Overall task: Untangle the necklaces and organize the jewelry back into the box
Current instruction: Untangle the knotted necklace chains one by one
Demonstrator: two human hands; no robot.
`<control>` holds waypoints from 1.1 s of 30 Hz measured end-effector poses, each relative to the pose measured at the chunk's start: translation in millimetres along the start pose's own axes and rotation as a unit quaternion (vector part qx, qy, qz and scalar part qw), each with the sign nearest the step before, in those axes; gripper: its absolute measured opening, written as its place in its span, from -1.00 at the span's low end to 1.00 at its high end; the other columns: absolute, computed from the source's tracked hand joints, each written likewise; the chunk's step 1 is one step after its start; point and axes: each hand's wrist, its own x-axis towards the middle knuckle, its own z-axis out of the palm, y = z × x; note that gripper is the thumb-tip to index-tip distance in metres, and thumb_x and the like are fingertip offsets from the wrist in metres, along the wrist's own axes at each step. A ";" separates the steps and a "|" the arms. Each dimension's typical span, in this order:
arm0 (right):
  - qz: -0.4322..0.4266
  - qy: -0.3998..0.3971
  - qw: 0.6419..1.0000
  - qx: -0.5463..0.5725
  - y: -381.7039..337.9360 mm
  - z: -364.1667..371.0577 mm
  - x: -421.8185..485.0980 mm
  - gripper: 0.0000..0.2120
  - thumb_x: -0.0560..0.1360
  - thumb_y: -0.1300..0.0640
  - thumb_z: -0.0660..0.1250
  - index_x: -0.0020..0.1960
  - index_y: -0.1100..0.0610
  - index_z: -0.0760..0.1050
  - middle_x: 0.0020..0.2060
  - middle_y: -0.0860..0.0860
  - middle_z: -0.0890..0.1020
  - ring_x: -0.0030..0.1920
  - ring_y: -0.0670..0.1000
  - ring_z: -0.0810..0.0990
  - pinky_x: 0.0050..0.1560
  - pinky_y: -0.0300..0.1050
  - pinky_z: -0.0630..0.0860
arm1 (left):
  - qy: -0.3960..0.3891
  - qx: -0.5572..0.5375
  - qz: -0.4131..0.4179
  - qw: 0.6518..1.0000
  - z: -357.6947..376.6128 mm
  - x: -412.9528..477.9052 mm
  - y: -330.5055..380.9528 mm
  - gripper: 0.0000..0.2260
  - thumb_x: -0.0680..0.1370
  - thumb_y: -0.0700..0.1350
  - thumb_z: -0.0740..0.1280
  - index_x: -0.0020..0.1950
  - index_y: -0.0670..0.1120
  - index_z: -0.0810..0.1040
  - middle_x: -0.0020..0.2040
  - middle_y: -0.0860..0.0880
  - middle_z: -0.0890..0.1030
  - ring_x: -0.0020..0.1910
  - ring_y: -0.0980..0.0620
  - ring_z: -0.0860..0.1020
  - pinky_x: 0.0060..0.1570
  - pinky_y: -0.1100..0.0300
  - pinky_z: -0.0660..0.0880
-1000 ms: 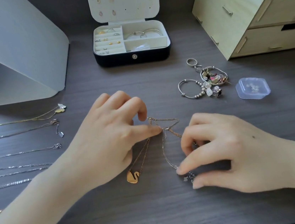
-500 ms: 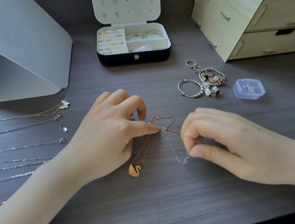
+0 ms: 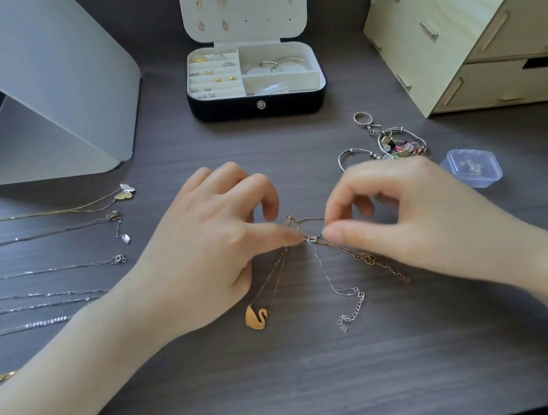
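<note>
Tangled necklaces: lay mid-desk between both hands, in front of the box and well apart from it.
Left hand: pinched the tangle from the left between thumb and forefinger; other fingers curled above.
Right hand: pinched the same tangle from the right, thumb and forefinger closed narrowly on the chain.
Swan pendant: rested flat on its gold chain, just below the left hand.
Silver chain: trailed from the tangle toward the near edge, end loose.
Jewelry box: stood open at the far side, lid up, earrings and hoops in its compartments.
Sorted necklaces: lay stretched in rows at the left.
Bracelets: heaped beyond the right hand, near a clear plastic case.
</note>
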 end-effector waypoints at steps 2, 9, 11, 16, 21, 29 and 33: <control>0.038 0.017 0.999 0.000 3.8 1.9 12.7 -0.89 0.32 -0.07 0.38 -0.32 -0.11 0.48 -0.37 -0.24 0.53 -0.30 -0.07 0.43 -0.27 -0.29 0.33 | -0.006 0.001 0.003 1.000 -0.1 0.1 1.0 -0.45 0.28 -0.27 -0.01 -0.01 0.07 0.67 -0.10 -0.06 0.53 -0.19 -0.08 0.38 -0.27 0.06 0.30; 0.075 -0.077 0.993 -0.056 4.9 6.3 37.3 -0.86 0.31 -0.02 0.47 -0.34 -0.12 0.51 -0.46 -0.19 0.52 -0.33 -0.23 0.45 -0.31 -0.26 0.25 | -0.013 -0.014 0.000 1.000 3.7 -0.2 2.3 -0.46 0.31 -0.25 -0.02 0.00 0.06 0.67 -0.12 -0.05 0.53 -0.17 -0.05 0.33 -0.24 0.13 0.21; 0.073 -0.092 0.991 -0.066 5.0 6.7 39.0 -0.85 0.32 -0.02 0.46 -0.34 -0.13 0.50 -0.46 -0.19 0.52 -0.34 -0.23 0.46 -0.32 -0.30 0.23 | -0.009 -0.022 0.000 1.000 4.8 -0.3 2.0 -0.46 0.30 -0.25 -0.02 0.00 0.06 0.67 -0.13 -0.05 0.53 -0.17 -0.04 0.33 -0.25 0.11 0.27; 0.058 -0.101 0.988 -0.097 8.2 3.5 41.5 -0.87 0.33 -0.04 0.45 -0.32 -0.13 0.50 -0.44 -0.21 0.51 -0.30 -0.21 0.46 -0.30 -0.29 0.25 | -0.004 -0.046 -0.011 0.999 6.6 -0.7 0.5 -0.45 0.31 -0.26 -0.03 -0.01 0.07 0.68 -0.13 -0.04 0.53 -0.19 -0.03 0.34 -0.27 0.09 0.31; 0.046 -0.093 0.988 -0.114 13.1 -0.3 40.5 -0.88 0.36 -0.03 0.45 -0.28 -0.10 0.51 -0.40 -0.21 0.51 -0.24 -0.15 0.46 -0.19 -0.21 0.30 | 0.001 -0.056 -0.012 0.998 7.0 -1.6 -0.8 -0.46 0.31 -0.27 -0.02 -0.04 0.08 0.68 -0.13 -0.03 0.53 -0.19 -0.04 0.35 -0.28 0.04 0.36; 0.032 -0.072 0.987 -0.142 16.6 -2.6 39.2 -0.86 0.38 -0.01 0.45 -0.27 -0.11 0.48 -0.38 -0.21 0.49 -0.21 -0.19 0.43 -0.14 -0.15 0.34 | -0.010 -0.064 0.001 0.998 5.6 -1.6 1.1 -0.46 0.30 -0.29 -0.01 -0.07 0.09 0.68 -0.12 -0.03 0.53 -0.20 -0.07 0.39 -0.29 0.00 0.38; 0.025 -0.059 0.986 -0.151 17.3 -2.0 38.7 -0.86 0.38 -0.02 0.45 -0.26 -0.11 0.48 -0.36 -0.21 0.49 -0.21 -0.14 0.42 -0.16 -0.16 0.30 | -0.007 -0.062 0.003 0.998 5.4 -1.1 1.9 -0.48 0.33 -0.28 -0.01 -0.06 0.09 0.67 -0.12 -0.03 0.53 -0.19 -0.06 0.39 -0.29 0.02 0.37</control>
